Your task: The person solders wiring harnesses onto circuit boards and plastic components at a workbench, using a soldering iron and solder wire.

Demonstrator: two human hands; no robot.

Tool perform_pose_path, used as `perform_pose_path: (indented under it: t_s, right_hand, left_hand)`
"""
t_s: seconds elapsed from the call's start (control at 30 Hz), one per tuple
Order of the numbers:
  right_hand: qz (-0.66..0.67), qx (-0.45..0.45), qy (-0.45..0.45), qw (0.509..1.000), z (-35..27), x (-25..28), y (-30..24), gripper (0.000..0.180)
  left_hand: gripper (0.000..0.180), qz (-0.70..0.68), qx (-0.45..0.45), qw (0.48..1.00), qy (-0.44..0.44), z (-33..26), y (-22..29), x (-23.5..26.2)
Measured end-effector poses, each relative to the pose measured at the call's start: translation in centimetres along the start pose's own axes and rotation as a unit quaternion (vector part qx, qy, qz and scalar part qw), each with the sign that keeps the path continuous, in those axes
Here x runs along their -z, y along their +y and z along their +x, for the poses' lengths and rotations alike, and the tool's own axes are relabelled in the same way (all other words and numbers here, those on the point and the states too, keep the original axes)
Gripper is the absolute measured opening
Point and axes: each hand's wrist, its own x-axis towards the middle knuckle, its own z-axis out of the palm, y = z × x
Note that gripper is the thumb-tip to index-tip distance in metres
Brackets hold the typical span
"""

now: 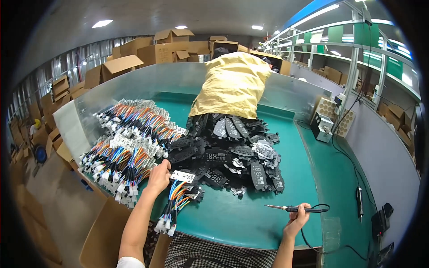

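My right hand [297,220] grips a soldering iron [292,208] by its dark handle, its metal tip pointing left above the green bench. My left hand [158,177] is closed, with its fingers curled at the left edge of a heap of black display panels [216,156]. Whatever may be between those fingers is hidden. Right beside that hand, a white circuit board [182,177] lies at the heap's front, with a bundle of coloured wires [174,201] running toward the bench's front edge and ending in white connectors.
Wired circuit boards [129,143] are piled at the left. A yellow sack [232,85] stands behind the panels. On the right are the iron's black cord [313,245], a second slim tool [359,201] and a small metal box [321,127]. Metal walls [170,76] edge the bench.
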Motion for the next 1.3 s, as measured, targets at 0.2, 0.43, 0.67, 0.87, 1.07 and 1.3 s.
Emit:
perform_pose_path:
  t_s: [0.2,0.43,0.67,0.87,1.07,1.3]
  right_hand:
    - [-0.002,-0.029,0.069,0.997,0.0,0.2,-1.1,0.012]
    - [0.059,-0.023,0.042,0.997,-0.1,1.0,-0.7,0.01]
    - [0.066,-0.032,0.074,0.995,-0.2,1.5,-0.5,0.011]
    - [0.05,-0.013,0.126,0.991,0.3,1.1,-1.3,0.014]
    - [0.045,-0.015,0.078,0.996,0.0,0.1,-1.3,0.015]
    - [0.045,-0.02,0.074,0.996,-0.4,-0.1,-1.5,0.011]
  left_hand:
    - [0.02,0.134,-0.095,0.986,-0.004,2.0,2.5,0.1]
    - [0.039,0.092,-0.289,0.953,-0.003,7.7,12.3,-5.0]
    - [0.032,0.124,-0.218,0.963,-0.093,10.3,12.7,-7.2]
    - [0.012,-0.42,-0.062,0.901,-0.089,7.1,16.9,-4.0]
    - [0.032,-0.521,0.035,0.839,-0.154,3.2,17.4,-3.4]
    - [0.027,-0.59,0.103,0.783,-0.167,1.6,16.3,-4.5]
